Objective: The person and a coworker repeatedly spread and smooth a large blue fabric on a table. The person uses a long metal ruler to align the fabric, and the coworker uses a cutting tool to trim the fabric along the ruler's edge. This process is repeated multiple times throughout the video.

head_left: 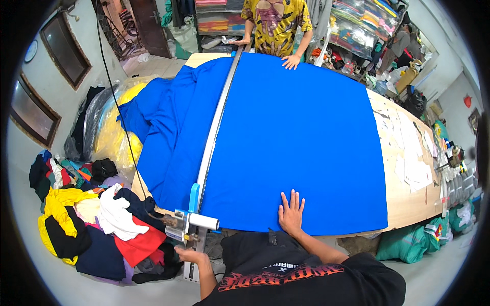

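A wide sheet of bright blue fabric (301, 137) is spread on the table, smooth on the right and bunched in folds on the left. Across it lies a long metal rail (217, 125), running from near me to the far edge. At its near end sits a cloth cutting machine (191, 224) with a white cylinder, a blue handle and a cable. My left hand (191, 255) is across the rail's near end, just below the machine, fingers reaching out leftward. My right hand (292, 213) lies flat on the fabric's near edge, fingers spread.
Opposite me stands a person in a yellow patterned shirt (275, 28), one hand at the rail's far end, the other on the fabric. Heaped clothes (97, 224) lie on the left. Paper pieces (411, 163) cover part of the wooden table (385, 140). Green sacks (403, 242) stand at right.
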The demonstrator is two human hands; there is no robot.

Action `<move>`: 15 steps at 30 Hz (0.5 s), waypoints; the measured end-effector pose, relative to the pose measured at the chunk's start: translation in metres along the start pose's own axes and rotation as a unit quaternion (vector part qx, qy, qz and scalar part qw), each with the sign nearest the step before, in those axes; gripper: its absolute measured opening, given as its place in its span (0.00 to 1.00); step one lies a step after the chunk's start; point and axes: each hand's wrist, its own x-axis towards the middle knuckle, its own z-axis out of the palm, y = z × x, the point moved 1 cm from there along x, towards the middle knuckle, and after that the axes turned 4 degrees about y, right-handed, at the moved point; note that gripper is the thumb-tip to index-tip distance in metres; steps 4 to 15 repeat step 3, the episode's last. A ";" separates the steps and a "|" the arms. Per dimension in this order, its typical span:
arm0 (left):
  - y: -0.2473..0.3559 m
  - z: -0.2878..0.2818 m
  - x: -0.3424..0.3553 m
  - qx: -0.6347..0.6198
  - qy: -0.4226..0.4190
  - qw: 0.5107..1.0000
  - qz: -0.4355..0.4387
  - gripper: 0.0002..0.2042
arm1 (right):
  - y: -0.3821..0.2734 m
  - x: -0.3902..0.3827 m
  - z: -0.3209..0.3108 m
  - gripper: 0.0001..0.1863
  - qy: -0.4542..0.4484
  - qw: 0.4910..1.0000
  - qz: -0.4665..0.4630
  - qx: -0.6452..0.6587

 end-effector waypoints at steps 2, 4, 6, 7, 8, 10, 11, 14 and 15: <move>-0.005 -0.020 0.013 0.068 -0.033 0.997 -0.021 0.28 | -0.002 0.002 0.001 0.33 -0.007 1.000 -0.001 -0.006; -0.007 -0.023 0.018 0.068 -0.029 0.997 -0.019 0.28 | -0.005 0.004 0.002 0.33 -0.009 1.000 -0.004 -0.005; -0.007 -0.023 0.018 0.068 -0.029 0.997 -0.019 0.28 | -0.005 0.004 0.002 0.33 -0.009 1.000 -0.004 -0.005; -0.007 -0.023 0.018 0.068 -0.029 0.997 -0.019 0.28 | -0.005 0.004 0.002 0.33 -0.009 1.000 -0.004 -0.005; -0.007 -0.023 0.018 0.068 -0.029 0.997 -0.019 0.28 | -0.005 0.004 0.002 0.33 -0.009 1.000 -0.004 -0.005; -0.007 -0.023 0.018 0.068 -0.029 0.997 -0.019 0.28 | -0.005 0.004 0.002 0.33 -0.009 1.000 -0.004 -0.005; -0.007 -0.023 0.018 0.068 -0.029 0.997 -0.019 0.28 | -0.005 0.004 0.002 0.33 -0.009 1.000 -0.004 -0.005; -0.007 -0.023 0.018 0.068 -0.029 0.997 -0.019 0.28 | -0.005 0.004 0.002 0.33 -0.009 1.000 -0.004 -0.005; -0.007 -0.023 0.018 0.068 -0.029 0.997 -0.019 0.28 | -0.005 0.004 0.002 0.33 -0.009 1.000 -0.004 -0.005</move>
